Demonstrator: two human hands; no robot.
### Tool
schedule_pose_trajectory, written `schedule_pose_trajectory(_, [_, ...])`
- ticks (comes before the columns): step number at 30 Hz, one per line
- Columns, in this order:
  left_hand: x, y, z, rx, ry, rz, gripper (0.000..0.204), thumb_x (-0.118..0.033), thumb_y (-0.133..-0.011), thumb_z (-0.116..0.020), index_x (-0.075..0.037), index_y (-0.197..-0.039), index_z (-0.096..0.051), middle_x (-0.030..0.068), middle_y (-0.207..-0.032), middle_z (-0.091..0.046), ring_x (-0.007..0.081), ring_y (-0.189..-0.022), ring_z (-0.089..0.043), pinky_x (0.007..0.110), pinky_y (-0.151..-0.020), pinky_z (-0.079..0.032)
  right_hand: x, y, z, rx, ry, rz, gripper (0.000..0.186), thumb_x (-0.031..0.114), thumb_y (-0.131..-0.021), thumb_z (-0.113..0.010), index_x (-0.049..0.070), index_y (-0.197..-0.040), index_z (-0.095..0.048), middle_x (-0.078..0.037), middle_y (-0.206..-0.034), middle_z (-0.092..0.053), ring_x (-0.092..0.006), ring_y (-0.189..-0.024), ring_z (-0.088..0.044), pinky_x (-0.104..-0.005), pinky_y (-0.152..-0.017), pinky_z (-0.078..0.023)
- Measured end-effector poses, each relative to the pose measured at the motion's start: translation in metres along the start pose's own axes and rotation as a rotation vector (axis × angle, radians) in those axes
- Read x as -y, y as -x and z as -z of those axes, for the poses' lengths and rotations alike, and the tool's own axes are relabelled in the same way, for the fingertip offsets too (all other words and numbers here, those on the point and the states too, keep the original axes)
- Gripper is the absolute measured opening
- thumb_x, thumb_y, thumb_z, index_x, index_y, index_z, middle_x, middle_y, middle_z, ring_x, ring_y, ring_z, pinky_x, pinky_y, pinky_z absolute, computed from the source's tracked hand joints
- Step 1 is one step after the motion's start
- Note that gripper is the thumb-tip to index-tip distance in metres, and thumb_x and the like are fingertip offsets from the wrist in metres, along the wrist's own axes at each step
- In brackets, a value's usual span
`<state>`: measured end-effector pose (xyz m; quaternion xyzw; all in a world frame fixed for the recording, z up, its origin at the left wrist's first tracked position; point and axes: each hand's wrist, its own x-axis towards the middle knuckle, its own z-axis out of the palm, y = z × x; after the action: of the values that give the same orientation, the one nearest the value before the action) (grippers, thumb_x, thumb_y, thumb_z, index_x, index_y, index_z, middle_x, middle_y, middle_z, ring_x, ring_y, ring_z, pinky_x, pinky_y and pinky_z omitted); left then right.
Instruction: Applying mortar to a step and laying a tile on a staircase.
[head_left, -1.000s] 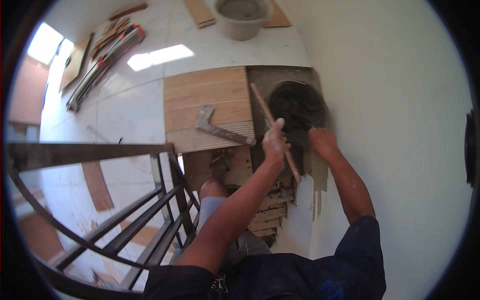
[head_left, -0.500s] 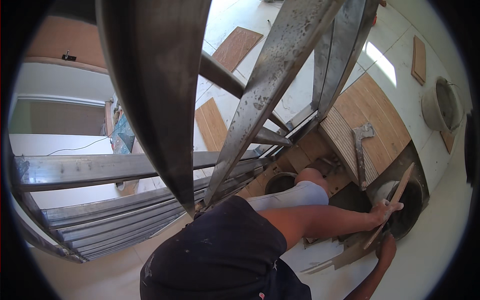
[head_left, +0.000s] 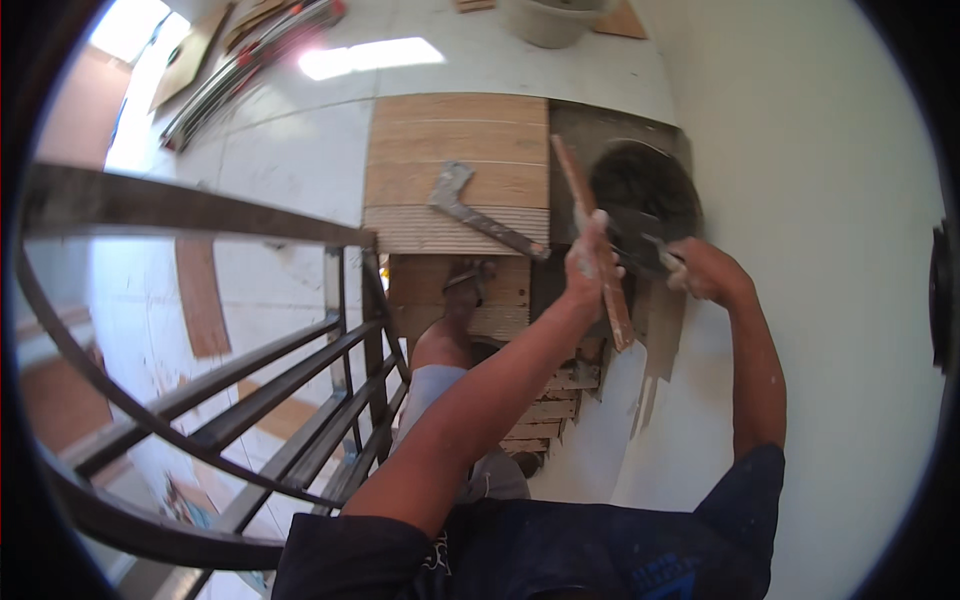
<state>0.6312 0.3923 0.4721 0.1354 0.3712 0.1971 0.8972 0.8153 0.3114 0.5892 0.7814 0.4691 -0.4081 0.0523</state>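
My left hand [head_left: 592, 262] is closed round the middle of a long, narrow wood-coloured tile strip [head_left: 613, 305], held tilted and seen nearly edge-on. To its right, my right hand [head_left: 708, 270] grips what looks like a trowel [head_left: 637, 226] by its handle. The trowel's grey blade lies at the near side of a dark round bucket [head_left: 652, 170], close to the strip. Grey mortar marks the wall below the bucket. Left of the strip, a hatchet-like tool [head_left: 478, 215] with a grey head rests on the wood-look tiled step [head_left: 455, 125], touching its ribbed edge.
A dark metal railing [head_left: 270, 370] runs along my left side. Lower stair treads [head_left: 535, 425] descend beneath my arms, and a cream wall [head_left: 790, 180] rises on the right. Farther off are a pale bucket [head_left: 553, 22], a loose tile plank [head_left: 203, 295] and long metal pieces [head_left: 250, 70].
My view has swung round, so the railing now sits at the left and the step ahead. The left hand keeps its hold on the strip; the right hand and trowel show more plainly.
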Motion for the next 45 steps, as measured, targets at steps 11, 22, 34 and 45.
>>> schedule_pose_trajectory(11, [-0.018, 0.06, -0.04, 0.156, 0.135, 0.069, 0.088, -0.077, -0.085, -0.065, -0.006, -0.133, -0.046, 0.0121, -0.11, -0.051, 0.0256, -0.096, -0.06, 0.048, -0.083, -0.056, -0.013, 0.061, -0.077, -0.576, -0.807, -0.144, 0.046, 0.014, -0.086, -0.074, -0.005, -0.126, -0.062, -0.009, -0.087, -0.068, -0.0149, -0.068, -0.064, -0.0321, -0.062, -0.052])
schedule_pose_trajectory(22, [-0.019, 0.082, -0.044, 0.858, 0.403, 0.428, 0.086, -0.072, -0.099, -0.046, -0.007, -0.155, -0.037, 0.0249, -0.138, -0.053, 0.0422, -0.115, -0.061, 0.059, -0.095, -0.056, -0.009, 0.085, -0.142, -1.361, -0.084, 0.021, 0.04, 0.007, -0.084, -0.077, 0.001, -0.122, -0.066, -0.012, -0.093, -0.067, -0.0319, -0.083, -0.068, -0.0426, -0.074, -0.057])
schedule_pose_trajectory(34, [0.004, 0.102, -0.05, 1.045, 0.483, 0.561, 0.085, -0.07, -0.101, -0.042, -0.005, -0.156, -0.033, 0.0285, -0.137, -0.052, 0.0427, -0.114, -0.065, 0.059, -0.089, -0.061, -0.074, 0.171, -0.195, -1.301, 0.226, -0.457, 0.041, 0.002, -0.081, -0.071, 0.004, -0.122, -0.067, -0.012, -0.093, -0.065, -0.0323, -0.084, -0.068, -0.0448, -0.073, -0.058])
schedule_pose_trajectory(45, [0.005, 0.107, -0.047, 1.15, 0.381, 0.63, 0.091, -0.075, -0.1, -0.037, -0.005, -0.158, -0.032, 0.0294, -0.141, -0.05, 0.0432, -0.117, -0.064, 0.06, -0.09, -0.06, 0.037, 0.282, -0.118, -1.262, -0.371, -0.277, 0.034, 0.024, -0.101, -0.062, 0.0, -0.125, -0.062, -0.013, -0.076, -0.058, -0.026, -0.067, -0.058, -0.0387, -0.066, -0.049])
